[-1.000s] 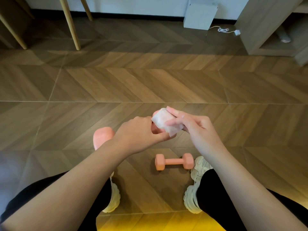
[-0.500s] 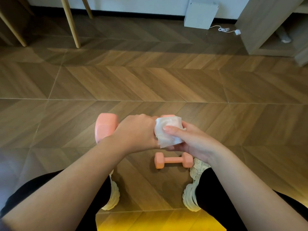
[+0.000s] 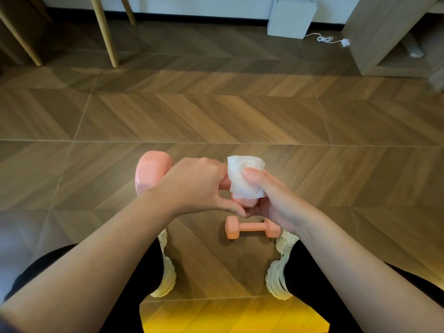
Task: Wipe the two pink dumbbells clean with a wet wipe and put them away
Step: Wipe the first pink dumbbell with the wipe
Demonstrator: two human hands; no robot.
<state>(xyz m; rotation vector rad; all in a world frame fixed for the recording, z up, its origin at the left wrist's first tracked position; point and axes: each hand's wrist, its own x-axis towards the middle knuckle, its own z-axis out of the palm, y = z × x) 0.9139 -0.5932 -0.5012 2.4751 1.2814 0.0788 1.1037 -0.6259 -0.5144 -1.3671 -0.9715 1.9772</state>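
My left hand grips the handle of a pink dumbbell held in the air; its left head shows, its right head is mostly wrapped. My right hand holds a white wet wipe around that right head, thumb pressing on top. A second pink dumbbell lies on the wooden floor below my hands, between my two shoes.
My white shoes stand on the chevron wood floor. Wooden chair legs rise at the back left. A white box with a cable sits by the wall, a wooden shelf unit at the right.
The held dumbbell has tilted, its left head coming up into view. My right hand has shifted from over the wipe to cupping the right head from below, thumb on top.
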